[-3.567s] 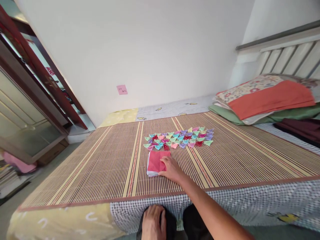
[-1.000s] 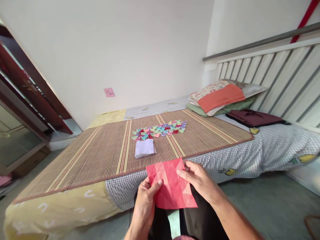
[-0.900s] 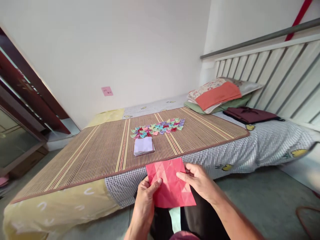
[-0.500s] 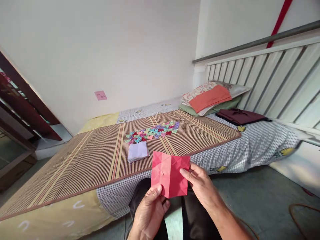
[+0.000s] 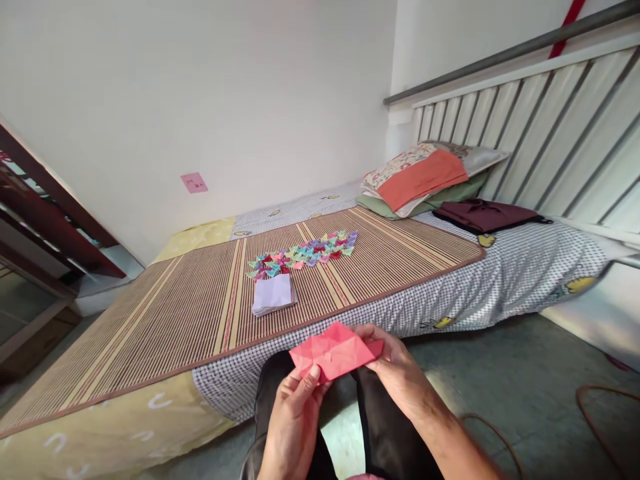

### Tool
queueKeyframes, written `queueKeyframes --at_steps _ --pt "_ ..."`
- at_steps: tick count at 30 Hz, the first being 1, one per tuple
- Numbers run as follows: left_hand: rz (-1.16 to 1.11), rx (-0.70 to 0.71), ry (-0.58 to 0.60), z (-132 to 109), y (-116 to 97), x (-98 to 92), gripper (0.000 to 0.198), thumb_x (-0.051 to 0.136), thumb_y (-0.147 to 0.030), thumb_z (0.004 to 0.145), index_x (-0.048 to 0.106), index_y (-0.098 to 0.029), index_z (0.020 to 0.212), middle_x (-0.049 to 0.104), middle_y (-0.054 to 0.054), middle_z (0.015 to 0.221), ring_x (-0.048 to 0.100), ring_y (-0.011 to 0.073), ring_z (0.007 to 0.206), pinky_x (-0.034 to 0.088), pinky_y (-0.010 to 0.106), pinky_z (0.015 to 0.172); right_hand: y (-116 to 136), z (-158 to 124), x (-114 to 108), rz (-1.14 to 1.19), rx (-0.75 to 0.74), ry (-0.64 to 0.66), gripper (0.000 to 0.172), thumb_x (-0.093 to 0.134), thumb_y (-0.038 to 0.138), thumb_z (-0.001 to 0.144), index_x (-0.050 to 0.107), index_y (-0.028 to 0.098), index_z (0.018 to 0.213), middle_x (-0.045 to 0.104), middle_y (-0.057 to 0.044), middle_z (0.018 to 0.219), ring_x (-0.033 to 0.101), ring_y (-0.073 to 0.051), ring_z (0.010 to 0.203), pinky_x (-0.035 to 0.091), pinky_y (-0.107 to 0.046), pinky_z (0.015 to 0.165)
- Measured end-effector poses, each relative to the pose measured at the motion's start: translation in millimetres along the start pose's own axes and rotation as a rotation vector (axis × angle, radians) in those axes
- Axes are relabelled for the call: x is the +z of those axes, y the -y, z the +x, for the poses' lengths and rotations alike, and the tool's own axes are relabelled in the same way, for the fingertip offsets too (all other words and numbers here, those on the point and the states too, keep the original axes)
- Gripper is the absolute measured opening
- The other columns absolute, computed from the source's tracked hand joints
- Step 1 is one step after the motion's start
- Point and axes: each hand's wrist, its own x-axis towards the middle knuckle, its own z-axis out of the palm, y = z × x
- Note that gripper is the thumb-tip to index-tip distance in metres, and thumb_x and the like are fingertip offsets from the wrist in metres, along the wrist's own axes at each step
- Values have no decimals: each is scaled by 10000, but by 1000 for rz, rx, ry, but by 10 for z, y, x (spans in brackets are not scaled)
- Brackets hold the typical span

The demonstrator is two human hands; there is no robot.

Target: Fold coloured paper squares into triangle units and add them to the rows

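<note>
A creased sheet of red-pink origami paper [image 5: 333, 353] is held above my lap, partly folded, with a flap poking out at its right. My left hand [image 5: 300, 403] pinches its lower left edge, thumb on top. At the right end, my right hand [image 5: 393, 363] grips the paper, with some fingers hidden behind it. Beyond the paper, a stack of pale lilac paper squares [image 5: 273, 294] lies on the striped mat [image 5: 200, 313]. Several small folded paper pieces [image 5: 313, 252] in many colours stand in rows just behind the stack.
The mat covers a bed with a checked sheet [image 5: 415, 317]. Pillows [image 5: 425, 180] and a folded maroon cloth [image 5: 487, 215] lie at the right, by a white slatted headboard [image 5: 530, 127]. A brown cable [image 5: 595, 413] runs over the floor. A pink note [image 5: 194, 183] is on the wall.
The red-pink paper has gone from an open, nearly flat square to a tilted, partly folded shape. My right hand has shifted around its right end. The view has tilted slightly.
</note>
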Motion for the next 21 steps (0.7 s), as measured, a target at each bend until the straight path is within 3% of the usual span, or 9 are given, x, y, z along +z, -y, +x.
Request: queueKeyframes --at_steps 2,5,8,10,12,14,16,17,21 --pt "251 209 -22 -45 -59 -45 285 833 -374 853 820 -152 1032 812 152 1129 735 327 1129 555 447 1039 30 2 -34 -98 22 -99 420 908 459 770 767 232 1094 786 -105 1189 720 -302 1147 547 -417 1026" --pt "624 627 -137 -128 -151 -117 154 817 -323 862 825 -226 981 705 125 1399 641 346 1299 498 475 1114 42 -16 -69 -212 75 -161 491 811 572 863 749 242 1221 781 -123 1213 718 -304 1156 566 -410 996" --pt "786 832 -168 -198 -208 -145 38 822 -241 841 802 -232 872 660 130 1464 652 348 1282 557 450 1031 -8 -60 -51 -170 139 -34 521 629 649 977 759 220 1242 783 -150 1210 732 -318 1127 580 -429 961" --pt "775 815 -181 -232 -224 -124 53 833 -226 825 780 -223 821 673 142 1442 683 347 1228 599 424 949 -47 -88 -14 -85 146 104 529 594 644 1001 748 216 1272 772 -154 1244 723 -326 1159 566 -444 996" --pt "711 764 -216 -255 -231 -85 99 847 -237 810 755 -217 778 673 138 1442 700 338 1187 622 385 876 -65 -102 27 -2 119 157 567 638 656 970 704 233 1343 761 -149 1278 724 -328 1167 562 -449 1009" --pt "598 705 -269 -270 -236 -45 153 879 -256 777 767 -235 879 662 120 1462 706 320 1164 631 345 812 -51 -99 66 54 81 143 663 679 708 911 668 243 1384 756 -149 1285 732 -327 1152 575 -445 990" --pt "483 646 -317 -280 -246 -13 385 920 -268 729 767 -269 1082 665 106 1459 717 302 1126 636 321 768 -15 -89 110 35 55 147 706 741 717 855 673 228 1359 763 -152 1261 739 -319 1127 586 -429 972" --pt "436 616 -331 -283 -254 -2 507 935 -268 708 748 -283 1179 677 106 1440 723 296 1106 638 315 760 4 -85 136 -12 47 166 687 800 681 822 694 214 1314 774 -149 1224 745 -309 1098 592 -411 958" --pt "231 496 -347 -278 -291 7 739 965 -215 660 687 -298 1340 731 102 1332 742 276 1064 633 290 759 22 -87 264 -236 -5 72 283 808 449 911 759 189 1013 800 -82 953 758 -224 887 600 -294 805"
